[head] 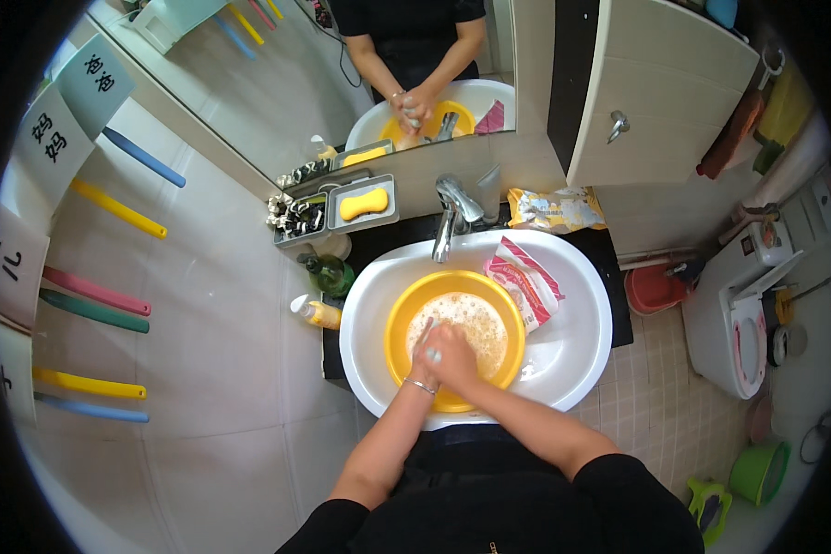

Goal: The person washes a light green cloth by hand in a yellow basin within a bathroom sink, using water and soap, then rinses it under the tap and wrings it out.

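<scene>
Over a yellow plastic basin my left hand and my right hand are pressed together. A small white item, possibly cloth, shows between them; most of it is covered by my fingers. Below the hands, cloudy soapy water with bubbles fills the basin. The basin stands in a white oval washbasin. Beside it, leaning inside the sink, is a pink-and-white packet bearing writing. The mirror reflects both hands clasped around something white.
A chrome faucet rises behind the basin. To the left stand a pump bottle, a green bottle and a tray with a yellow sponge. A wipes packet lies behind right. Toothbrush-like coloured handles project from the left wall.
</scene>
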`<state>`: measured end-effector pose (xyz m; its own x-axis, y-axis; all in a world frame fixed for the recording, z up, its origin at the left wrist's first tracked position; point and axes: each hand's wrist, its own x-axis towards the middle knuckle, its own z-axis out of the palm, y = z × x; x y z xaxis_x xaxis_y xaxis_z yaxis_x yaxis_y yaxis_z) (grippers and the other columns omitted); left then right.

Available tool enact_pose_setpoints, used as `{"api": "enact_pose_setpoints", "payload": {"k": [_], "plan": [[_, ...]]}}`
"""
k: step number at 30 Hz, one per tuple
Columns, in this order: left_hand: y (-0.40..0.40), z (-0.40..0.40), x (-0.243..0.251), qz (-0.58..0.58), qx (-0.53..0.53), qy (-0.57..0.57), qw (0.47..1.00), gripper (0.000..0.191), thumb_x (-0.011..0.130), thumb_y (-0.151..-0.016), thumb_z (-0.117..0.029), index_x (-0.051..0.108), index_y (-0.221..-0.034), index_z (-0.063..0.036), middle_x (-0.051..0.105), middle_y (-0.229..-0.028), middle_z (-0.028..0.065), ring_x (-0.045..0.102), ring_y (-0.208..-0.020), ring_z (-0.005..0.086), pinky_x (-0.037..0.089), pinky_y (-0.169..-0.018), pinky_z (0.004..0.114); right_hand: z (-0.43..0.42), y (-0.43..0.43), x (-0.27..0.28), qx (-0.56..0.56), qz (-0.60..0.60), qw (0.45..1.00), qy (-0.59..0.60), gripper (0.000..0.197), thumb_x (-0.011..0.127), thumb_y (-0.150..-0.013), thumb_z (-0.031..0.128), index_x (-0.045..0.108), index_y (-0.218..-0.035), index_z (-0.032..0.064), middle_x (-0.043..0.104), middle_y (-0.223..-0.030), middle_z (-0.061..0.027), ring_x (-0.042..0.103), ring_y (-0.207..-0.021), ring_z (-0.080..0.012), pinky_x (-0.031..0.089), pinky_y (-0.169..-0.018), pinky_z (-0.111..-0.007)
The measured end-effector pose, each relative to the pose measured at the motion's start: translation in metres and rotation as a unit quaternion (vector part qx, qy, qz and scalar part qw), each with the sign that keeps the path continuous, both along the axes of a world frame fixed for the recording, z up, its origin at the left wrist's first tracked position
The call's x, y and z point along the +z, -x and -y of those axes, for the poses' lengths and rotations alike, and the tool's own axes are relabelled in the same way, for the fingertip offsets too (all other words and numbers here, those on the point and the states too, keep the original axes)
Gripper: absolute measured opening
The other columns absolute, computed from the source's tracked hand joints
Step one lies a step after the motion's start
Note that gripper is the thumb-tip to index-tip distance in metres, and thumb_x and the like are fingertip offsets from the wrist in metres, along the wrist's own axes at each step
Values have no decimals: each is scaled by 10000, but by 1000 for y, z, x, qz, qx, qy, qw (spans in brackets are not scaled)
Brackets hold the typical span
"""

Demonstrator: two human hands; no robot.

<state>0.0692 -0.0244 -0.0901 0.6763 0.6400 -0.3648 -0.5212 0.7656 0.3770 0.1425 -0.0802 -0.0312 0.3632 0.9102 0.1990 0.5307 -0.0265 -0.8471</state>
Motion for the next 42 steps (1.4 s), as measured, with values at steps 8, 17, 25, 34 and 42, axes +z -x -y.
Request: {"api": "enact_pose_setpoints", "payload": {"k": [8,17,25,34,42], "plan": [[-25,2,39,-225,14,-17,974,351,479,-928,-333,522,-1154,-67,605,-1078,86,603,-946,181,516,-769,328,6,3,5,67,4,996,-61,264,637,-765,306,633,-776,42,561,-922,-164,505,-875,-365,418,-784,-438],[19,-3,-13,-18,-51,53,997,289,524,-910,-288,544,-1097,-70,626,-994,69,618,-860,193,523,-726,339,-5,1,-3,25,-37,999,-26,185,590,-795,219,591,-795,35,550,-849,-167,520,-853,-363,414,-774,-451],[12,-2,0,-134,-76,43,987,280,476,-937,-260,542,-1109,-49,633,-998,81,628,-867,221,522,-777,355,4,3,12,-25,-15,999,-27,228,598,-798,260,628,-749,39,561,-869,-169,531,-851,-352,424,-737,-452],[1,-15,55,-182,-69,51,980,344,453,-950,-320,586,-1054,-21,633,-1030,115,620,-947,215,510,-834,366,-23,-75,-19,89,-673,722,134,525,638,-839,285,453,-1268,46,586,-1081,-86,592,-954,-170,477,-809,-291],[19,-17,91,-268,-198,-143,932,313,618,-827,-13,544,-1131,-9,606,-1060,78,602,-935,150,497,-826,282,-28,-95,-18,21,-420,893,158,614,764,-715,197,475,-1199,-48,605,-1014,-141,611,-869,-189,490,-766,-274]]}}
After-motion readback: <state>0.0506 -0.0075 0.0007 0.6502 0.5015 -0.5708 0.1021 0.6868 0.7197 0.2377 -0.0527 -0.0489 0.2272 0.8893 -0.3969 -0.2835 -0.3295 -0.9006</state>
